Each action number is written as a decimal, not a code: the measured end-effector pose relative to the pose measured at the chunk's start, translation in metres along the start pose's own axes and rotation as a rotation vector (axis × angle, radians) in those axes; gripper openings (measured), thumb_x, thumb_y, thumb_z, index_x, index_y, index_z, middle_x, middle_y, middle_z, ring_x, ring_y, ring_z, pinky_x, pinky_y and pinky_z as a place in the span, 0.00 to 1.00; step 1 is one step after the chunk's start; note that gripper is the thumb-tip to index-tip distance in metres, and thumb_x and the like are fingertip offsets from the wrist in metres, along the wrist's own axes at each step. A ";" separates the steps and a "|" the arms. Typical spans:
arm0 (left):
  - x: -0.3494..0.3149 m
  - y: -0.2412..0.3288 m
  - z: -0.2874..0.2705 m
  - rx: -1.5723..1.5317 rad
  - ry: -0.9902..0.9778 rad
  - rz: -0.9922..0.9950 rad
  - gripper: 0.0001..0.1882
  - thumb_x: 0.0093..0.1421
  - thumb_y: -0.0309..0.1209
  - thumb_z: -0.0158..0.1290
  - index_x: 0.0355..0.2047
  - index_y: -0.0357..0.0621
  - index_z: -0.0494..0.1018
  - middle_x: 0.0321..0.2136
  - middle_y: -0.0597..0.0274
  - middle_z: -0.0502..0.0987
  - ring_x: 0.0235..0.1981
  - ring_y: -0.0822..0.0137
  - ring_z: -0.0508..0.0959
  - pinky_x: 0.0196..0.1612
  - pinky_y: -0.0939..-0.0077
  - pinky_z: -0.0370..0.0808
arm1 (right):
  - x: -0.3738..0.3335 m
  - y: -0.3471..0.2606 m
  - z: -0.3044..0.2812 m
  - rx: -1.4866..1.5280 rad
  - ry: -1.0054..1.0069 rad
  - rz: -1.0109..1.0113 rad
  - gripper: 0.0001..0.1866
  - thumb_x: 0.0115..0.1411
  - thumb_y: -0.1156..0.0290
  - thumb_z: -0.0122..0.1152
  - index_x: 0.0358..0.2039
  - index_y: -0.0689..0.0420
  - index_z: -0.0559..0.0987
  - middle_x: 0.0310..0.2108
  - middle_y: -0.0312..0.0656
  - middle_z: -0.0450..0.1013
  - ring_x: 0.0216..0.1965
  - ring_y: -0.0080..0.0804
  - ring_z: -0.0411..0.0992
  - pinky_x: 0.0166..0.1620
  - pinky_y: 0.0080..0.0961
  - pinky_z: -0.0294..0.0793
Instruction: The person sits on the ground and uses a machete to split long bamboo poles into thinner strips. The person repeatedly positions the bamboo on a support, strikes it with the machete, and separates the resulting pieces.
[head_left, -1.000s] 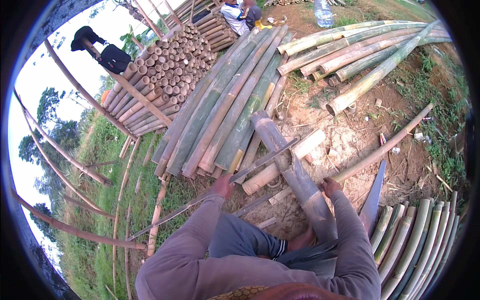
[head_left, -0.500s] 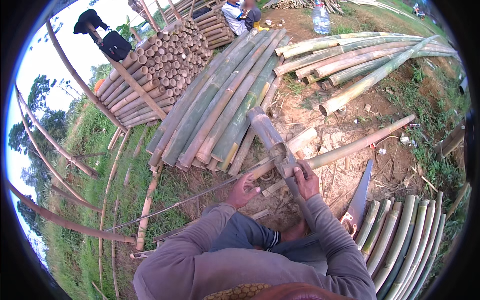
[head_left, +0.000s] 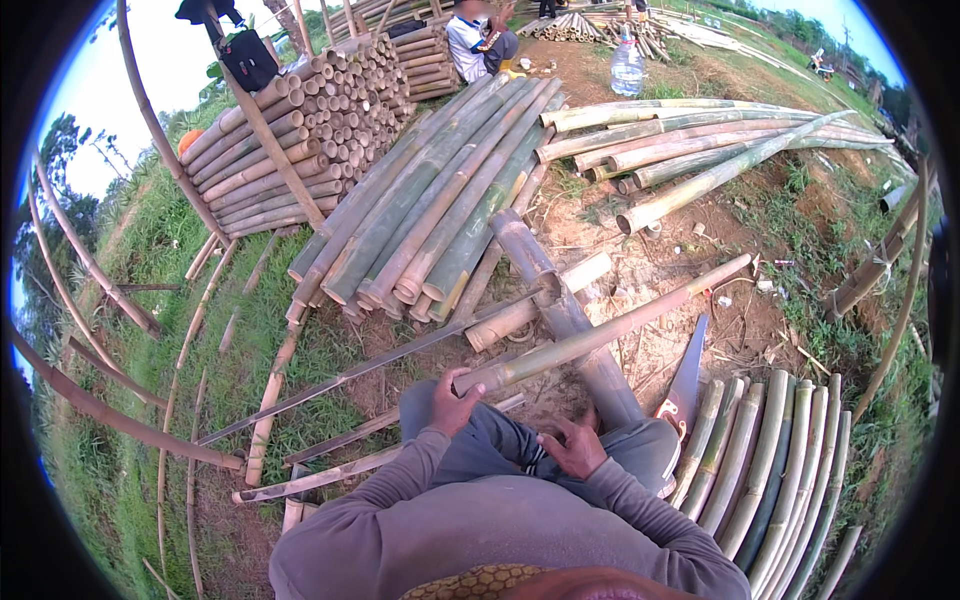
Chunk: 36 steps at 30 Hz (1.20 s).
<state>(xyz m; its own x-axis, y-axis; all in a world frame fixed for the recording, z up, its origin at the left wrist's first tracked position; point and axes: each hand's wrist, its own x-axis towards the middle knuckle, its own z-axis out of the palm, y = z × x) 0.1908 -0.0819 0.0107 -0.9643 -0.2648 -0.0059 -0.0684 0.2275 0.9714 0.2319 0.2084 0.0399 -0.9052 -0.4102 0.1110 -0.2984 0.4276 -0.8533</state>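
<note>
My left hand (head_left: 455, 403) is closed round the near end of a bamboo pole (head_left: 630, 324), above my bent left leg. The pole slants away to the right, crossing over a thicker bamboo log (head_left: 614, 388) that runs from the ground ahead down to my right leg. Holding nothing, my right hand (head_left: 577, 447) hovers by my right knee, its fingers bent and apart. A short bamboo piece (head_left: 500, 326) and a long thin strip (head_left: 370, 368) lie to the left of the log's middle.
A handsaw (head_left: 684, 378) rests by my right knee, beside a row of cut bamboo poles (head_left: 757, 470). Long green poles (head_left: 440, 200) lie ahead, more (head_left: 690, 150) to the far right. Behind are a stacked bamboo pile (head_left: 340, 110), a water bottle (head_left: 627, 70) and a seated person (head_left: 475, 42).
My left hand has taken hold of the pole's near end, which has moved left and nearer. My right hand has let go and drawn back toward my knee. The view has shifted slightly.
</note>
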 end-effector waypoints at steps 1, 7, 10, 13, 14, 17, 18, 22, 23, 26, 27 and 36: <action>-0.004 -0.017 -0.005 0.031 0.013 0.020 0.26 0.60 0.35 0.70 0.55 0.40 0.75 0.46 0.55 0.81 0.47 0.65 0.81 0.52 0.67 0.79 | -0.028 0.007 -0.011 -0.009 -0.073 0.068 0.18 0.66 0.59 0.67 0.52 0.56 0.82 0.33 0.56 0.82 0.37 0.58 0.83 0.41 0.44 0.81; -0.034 -0.044 -0.002 0.083 0.084 0.048 0.26 0.57 0.35 0.71 0.52 0.38 0.76 0.46 0.52 0.83 0.47 0.62 0.82 0.53 0.65 0.79 | -0.156 -0.037 -0.074 -0.153 -0.374 0.638 0.20 0.68 0.60 0.64 0.54 0.59 0.83 0.43 0.53 0.84 0.44 0.49 0.84 0.49 0.38 0.80; -0.035 -0.032 0.005 0.055 0.096 0.025 0.26 0.56 0.35 0.71 0.52 0.38 0.76 0.45 0.51 0.84 0.47 0.61 0.84 0.52 0.65 0.80 | -0.173 -0.059 -0.078 -0.023 -0.281 0.694 0.20 0.69 0.60 0.63 0.55 0.59 0.83 0.43 0.52 0.84 0.45 0.47 0.83 0.50 0.38 0.80; -0.031 -0.040 0.004 0.043 0.117 0.028 0.26 0.56 0.35 0.70 0.52 0.38 0.77 0.44 0.48 0.85 0.46 0.59 0.85 0.52 0.64 0.80 | -0.176 -0.069 -0.070 0.123 -0.209 0.701 0.21 0.70 0.59 0.62 0.56 0.60 0.82 0.44 0.52 0.84 0.46 0.45 0.83 0.50 0.37 0.79; -0.030 -0.043 0.003 0.039 0.123 0.027 0.26 0.56 0.35 0.70 0.52 0.38 0.77 0.44 0.48 0.85 0.46 0.58 0.85 0.52 0.64 0.80 | -0.175 -0.071 -0.067 0.166 -0.198 0.701 0.21 0.70 0.59 0.62 0.56 0.60 0.82 0.44 0.51 0.84 0.46 0.45 0.82 0.51 0.37 0.79; -0.036 -0.039 0.001 0.021 0.106 0.052 0.27 0.56 0.37 0.70 0.52 0.37 0.76 0.43 0.46 0.85 0.46 0.57 0.85 0.51 0.63 0.81 | -0.170 -0.075 -0.054 0.276 -0.172 0.698 0.22 0.71 0.59 0.61 0.56 0.61 0.82 0.45 0.51 0.84 0.47 0.43 0.82 0.52 0.36 0.79; -0.035 -0.046 0.004 0.015 0.097 0.057 0.27 0.56 0.37 0.70 0.52 0.37 0.76 0.43 0.46 0.85 0.46 0.57 0.85 0.51 0.63 0.81 | -0.168 -0.077 -0.053 0.301 -0.168 0.699 0.22 0.71 0.59 0.61 0.57 0.61 0.82 0.45 0.51 0.84 0.47 0.43 0.82 0.52 0.36 0.79; -0.038 -0.043 0.000 -0.010 0.088 0.046 0.27 0.56 0.38 0.70 0.51 0.36 0.76 0.44 0.45 0.84 0.46 0.56 0.85 0.51 0.62 0.81 | -0.162 -0.082 -0.039 0.385 -0.169 0.697 0.23 0.72 0.58 0.59 0.58 0.62 0.81 0.46 0.50 0.84 0.48 0.41 0.81 0.53 0.35 0.78; -0.038 -0.043 0.000 -0.005 0.087 0.061 0.28 0.56 0.38 0.70 0.51 0.36 0.76 0.44 0.45 0.84 0.46 0.56 0.85 0.51 0.62 0.81 | -0.162 -0.083 -0.036 0.403 -0.170 0.696 0.23 0.72 0.58 0.59 0.58 0.62 0.81 0.46 0.50 0.84 0.49 0.40 0.81 0.53 0.34 0.78; -0.042 -0.045 -0.001 -0.001 0.080 0.094 0.28 0.56 0.38 0.71 0.52 0.36 0.77 0.44 0.45 0.84 0.46 0.56 0.85 0.51 0.63 0.80 | -0.163 -0.087 -0.027 0.439 -0.173 0.697 0.23 0.73 0.58 0.58 0.58 0.63 0.81 0.47 0.49 0.84 0.49 0.38 0.81 0.54 0.34 0.77; -0.042 -0.044 0.000 -0.010 0.077 0.101 0.28 0.56 0.38 0.71 0.52 0.36 0.77 0.44 0.45 0.84 0.46 0.57 0.85 0.51 0.63 0.80 | -0.166 -0.089 -0.026 0.443 -0.171 0.702 0.24 0.74 0.57 0.58 0.59 0.63 0.81 0.47 0.49 0.84 0.50 0.38 0.80 0.55 0.33 0.77; -0.033 0.009 -0.029 -0.167 0.055 0.201 0.26 0.57 0.34 0.70 0.52 0.37 0.76 0.42 0.54 0.84 0.44 0.65 0.83 0.50 0.67 0.80 | -0.207 -0.088 -0.021 0.387 -0.158 0.740 0.26 0.76 0.56 0.55 0.61 0.65 0.80 0.49 0.48 0.84 0.52 0.33 0.79 0.57 0.31 0.76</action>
<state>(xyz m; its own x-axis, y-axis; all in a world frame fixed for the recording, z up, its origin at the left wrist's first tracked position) 0.2298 -0.0984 0.0261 -0.9384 -0.2817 0.1999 0.1710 0.1238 0.9775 0.4396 0.2728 0.1030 -0.7650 -0.2529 -0.5923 0.5045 0.3363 -0.7952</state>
